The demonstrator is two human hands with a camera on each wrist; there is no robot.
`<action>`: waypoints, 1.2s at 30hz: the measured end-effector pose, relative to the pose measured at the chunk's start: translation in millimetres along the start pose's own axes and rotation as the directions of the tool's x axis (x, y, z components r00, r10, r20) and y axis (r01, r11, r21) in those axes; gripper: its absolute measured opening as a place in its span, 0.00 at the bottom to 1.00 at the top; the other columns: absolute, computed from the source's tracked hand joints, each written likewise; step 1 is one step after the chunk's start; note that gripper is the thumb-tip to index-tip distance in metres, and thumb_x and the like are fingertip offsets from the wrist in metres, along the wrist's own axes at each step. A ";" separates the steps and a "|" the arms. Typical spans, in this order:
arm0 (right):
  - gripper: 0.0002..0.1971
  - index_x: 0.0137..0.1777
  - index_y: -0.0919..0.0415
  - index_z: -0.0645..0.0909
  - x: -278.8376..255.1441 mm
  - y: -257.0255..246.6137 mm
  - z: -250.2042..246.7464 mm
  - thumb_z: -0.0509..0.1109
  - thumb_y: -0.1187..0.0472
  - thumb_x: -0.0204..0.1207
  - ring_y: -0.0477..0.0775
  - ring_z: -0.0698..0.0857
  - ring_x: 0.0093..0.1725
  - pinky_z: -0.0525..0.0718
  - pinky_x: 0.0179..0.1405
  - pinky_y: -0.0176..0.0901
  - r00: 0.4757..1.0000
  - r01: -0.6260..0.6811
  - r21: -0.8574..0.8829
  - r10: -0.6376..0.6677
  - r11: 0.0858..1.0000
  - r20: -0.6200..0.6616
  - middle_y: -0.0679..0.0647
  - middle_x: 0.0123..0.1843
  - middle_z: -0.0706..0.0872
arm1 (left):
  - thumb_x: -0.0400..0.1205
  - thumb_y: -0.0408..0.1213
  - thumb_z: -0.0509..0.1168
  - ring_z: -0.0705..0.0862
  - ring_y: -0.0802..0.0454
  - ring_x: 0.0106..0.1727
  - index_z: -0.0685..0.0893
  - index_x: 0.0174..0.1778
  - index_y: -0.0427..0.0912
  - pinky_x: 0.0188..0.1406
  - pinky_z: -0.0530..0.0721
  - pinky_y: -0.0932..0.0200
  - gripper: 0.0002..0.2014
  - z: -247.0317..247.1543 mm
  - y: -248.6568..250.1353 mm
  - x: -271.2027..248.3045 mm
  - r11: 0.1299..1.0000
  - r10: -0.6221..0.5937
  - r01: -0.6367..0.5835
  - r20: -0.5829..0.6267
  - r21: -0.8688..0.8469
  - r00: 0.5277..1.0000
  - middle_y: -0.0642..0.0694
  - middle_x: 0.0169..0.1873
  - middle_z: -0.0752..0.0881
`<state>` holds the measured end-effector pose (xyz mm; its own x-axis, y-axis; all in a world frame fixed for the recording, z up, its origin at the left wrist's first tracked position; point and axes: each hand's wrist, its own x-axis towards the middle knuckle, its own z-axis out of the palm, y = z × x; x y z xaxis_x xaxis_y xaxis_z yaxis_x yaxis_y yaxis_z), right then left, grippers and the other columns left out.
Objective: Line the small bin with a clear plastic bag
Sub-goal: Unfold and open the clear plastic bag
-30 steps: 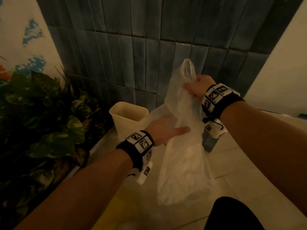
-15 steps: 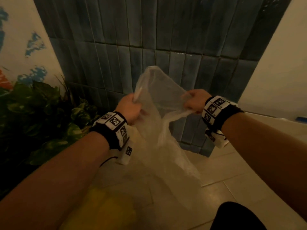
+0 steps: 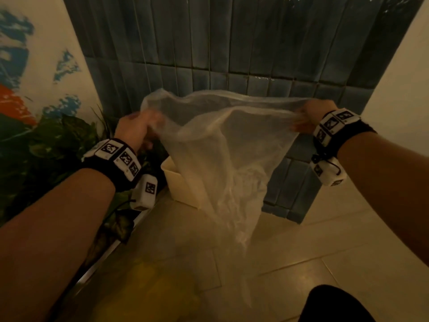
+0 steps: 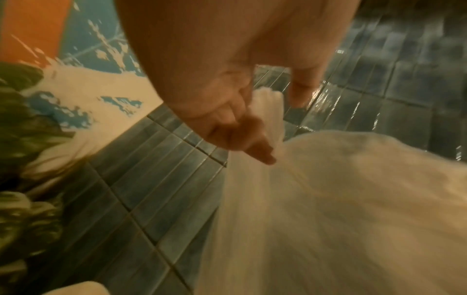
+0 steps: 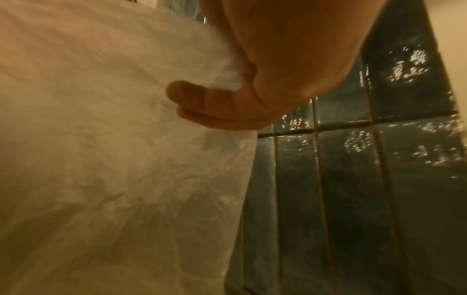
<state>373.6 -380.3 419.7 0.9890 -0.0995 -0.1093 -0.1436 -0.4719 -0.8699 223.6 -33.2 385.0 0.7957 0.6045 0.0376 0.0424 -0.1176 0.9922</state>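
A clear plastic bag [image 3: 232,154] hangs in the air between my hands, its mouth stretched wide. My left hand [image 3: 139,126] grips the left edge of the mouth, and in the left wrist view its fingers [image 4: 242,137] pinch the bag [image 4: 341,209]. My right hand [image 3: 311,117] grips the right edge; the right wrist view has its fingers [image 5: 202,99] curled into the bag [image 5: 101,139]. The small cream bin [image 3: 178,182] stands on the floor against the tiled wall, below and behind the bag, mostly hidden by it.
A leafy plant [image 3: 51,145] fills the left side beside the bin. Dark blue wall tiles [image 3: 232,43] rise behind. A pale tiled floor [image 3: 301,240] spreads below. A yellow patch [image 3: 148,293] lies on the floor near me, and something dark [image 3: 334,305] sits at the bottom right.
My hands have pulled apart, left going left and right going right, and the bag's mouth has spread from a narrow bunch to a wide opening. The bin shows again under the bag.
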 end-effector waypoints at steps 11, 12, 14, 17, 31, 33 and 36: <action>0.14 0.30 0.57 0.73 -31.8 -31.4 44.1 0.61 0.60 0.79 0.52 0.72 0.21 0.72 0.23 0.41 0.983 -0.066 0.482 -0.026 0.874 0.181 0.54 0.24 0.73 | 0.44 0.53 0.85 0.62 0.58 0.75 0.40 0.79 0.59 0.77 0.70 0.45 0.74 59.5 -28.8 -30.1 0.901 0.322 -0.399 0.352 0.170 0.879 0.64 0.70 0.54; 0.14 0.30 0.57 0.74 -39.4 -35.1 51.8 0.61 0.60 0.78 0.51 0.70 0.19 0.70 0.21 0.38 0.974 -0.065 0.541 -0.064 0.839 0.216 0.53 0.23 0.73 | 0.45 0.52 0.85 0.64 0.59 0.72 0.42 0.78 0.58 0.75 0.72 0.47 0.72 68.5 -28.4 -33.3 0.900 0.335 -0.394 0.284 0.184 0.898 0.65 0.66 0.56; 0.13 0.35 0.57 0.79 -58.6 -45.1 62.2 0.62 0.55 0.79 0.49 0.71 0.17 0.72 0.21 0.34 0.949 -0.040 0.610 -0.160 0.791 0.270 0.53 0.25 0.76 | 0.55 0.44 0.85 0.67 0.62 0.63 0.47 0.78 0.48 0.66 0.74 0.62 0.63 82.3 -25.7 -35.3 0.912 0.341 -0.357 0.110 0.202 0.934 0.65 0.56 0.63; 0.17 0.50 0.57 0.82 -65.0 -49.2 62.1 0.62 0.45 0.78 0.49 0.75 0.23 0.75 0.24 0.39 0.872 0.077 0.666 -0.374 0.742 0.316 0.53 0.34 0.80 | 0.70 0.34 0.77 0.73 0.61 0.57 0.54 0.75 0.43 0.49 0.74 0.75 0.44 84.4 -21.5 -25.1 0.939 0.335 -0.330 -0.046 0.097 0.941 0.65 0.51 0.68; 0.22 0.64 0.58 0.82 -39.0 37.3 114.4 0.78 0.55 0.70 0.49 0.85 0.47 0.83 0.38 0.31 0.907 0.366 -0.007 -0.354 0.931 0.227 0.50 0.51 0.87 | 0.67 0.43 0.79 0.81 0.68 0.62 0.63 0.77 0.47 0.66 0.80 0.66 0.44 41.0 -20.3 -1.9 0.913 0.398 -0.402 0.071 0.069 0.915 0.54 0.65 0.79; 0.15 0.49 0.58 0.88 -34.4 37.2 118.8 0.73 0.46 0.72 0.53 0.87 0.37 0.84 0.34 0.40 0.965 0.245 0.009 -0.245 0.969 0.095 0.54 0.41 0.90 | 0.69 0.34 0.79 0.80 0.74 0.58 0.53 0.80 0.46 0.56 0.79 0.78 0.50 29.6 -23.3 -9.8 0.896 0.443 -0.443 0.026 -0.013 0.896 0.57 0.62 0.76; 0.15 0.35 0.59 0.83 -32.8 31.0 116.0 0.68 0.50 0.76 0.50 0.83 0.24 0.81 0.24 0.36 0.992 0.123 0.158 -0.126 0.980 0.005 0.54 0.30 0.85 | 0.65 0.37 0.82 0.79 0.64 0.63 0.44 0.81 0.59 0.63 0.81 0.58 0.60 12.2 -36.9 -18.8 0.932 0.339 -0.337 -0.010 -0.131 0.941 0.56 0.64 0.74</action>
<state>340.8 -290.1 340.5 0.9994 -0.0355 -0.0013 -0.0132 -0.3363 -0.9417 214.4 -49.9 346.2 0.7567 0.5371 0.3727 -0.3077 -0.2104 0.9279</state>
